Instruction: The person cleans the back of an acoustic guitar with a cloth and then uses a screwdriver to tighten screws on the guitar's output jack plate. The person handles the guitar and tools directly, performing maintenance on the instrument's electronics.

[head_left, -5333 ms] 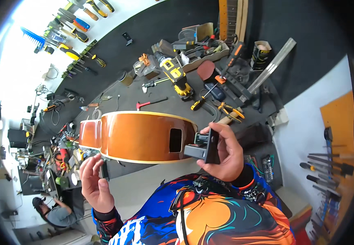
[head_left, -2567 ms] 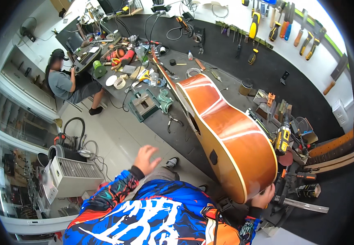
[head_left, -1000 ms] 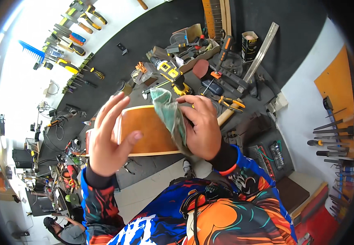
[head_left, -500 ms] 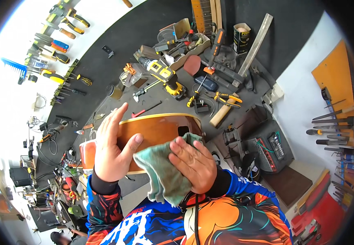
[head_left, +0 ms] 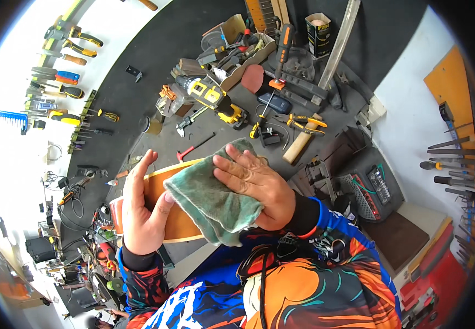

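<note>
An orange-brown guitar body [head_left: 181, 223] with a pale edge lies across in front of me, side uppermost. Much of it is hidden by a folded grey-green cloth [head_left: 210, 194]. My right hand [head_left: 262, 189] presses this cloth against the wood, fingers extended over its top. At the guitar's left part, my left hand [head_left: 143, 211] rests with thumb and fingers apart and holds nothing; its thumb is beside the cloth's left corner.
Beyond the guitar, the dark bench carries a yellow cordless drill [head_left: 210, 96], a red-handled hex key [head_left: 193, 148], pliers [head_left: 306, 125], a wooden-handled tool [head_left: 300, 145] and a box of tools [head_left: 243, 71]. Hand tools hang on the walls at both sides.
My right hand has slid the cloth away from me and a little left, covering the dark opening in the guitar's side. My left hand stays at the guitar, slightly lower in view.
</note>
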Demonstrator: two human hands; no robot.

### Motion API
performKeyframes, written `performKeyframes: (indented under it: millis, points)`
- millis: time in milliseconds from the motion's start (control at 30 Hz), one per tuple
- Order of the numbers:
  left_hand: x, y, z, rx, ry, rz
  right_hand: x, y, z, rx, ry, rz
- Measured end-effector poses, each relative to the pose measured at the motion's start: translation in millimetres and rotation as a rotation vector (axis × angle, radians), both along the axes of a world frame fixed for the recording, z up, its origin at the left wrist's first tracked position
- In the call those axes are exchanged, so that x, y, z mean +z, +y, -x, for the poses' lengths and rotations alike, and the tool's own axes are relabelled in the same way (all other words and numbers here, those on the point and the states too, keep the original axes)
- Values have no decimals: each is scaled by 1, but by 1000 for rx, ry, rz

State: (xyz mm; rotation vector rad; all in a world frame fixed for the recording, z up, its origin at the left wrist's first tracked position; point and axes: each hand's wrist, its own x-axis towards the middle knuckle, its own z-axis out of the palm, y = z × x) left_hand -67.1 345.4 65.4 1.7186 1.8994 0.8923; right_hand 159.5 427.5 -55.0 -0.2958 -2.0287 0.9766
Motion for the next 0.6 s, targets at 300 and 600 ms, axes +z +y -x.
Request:
performKeyframes:
  millis: [300, 600]
  points:
    - [4, -1, -9, 40, -58, -27, -22, -37, -17, -135, 127, 363]
    - [9, -3, -11, 20, -53, 97, -34, -76, -22, -105, 192, 137]
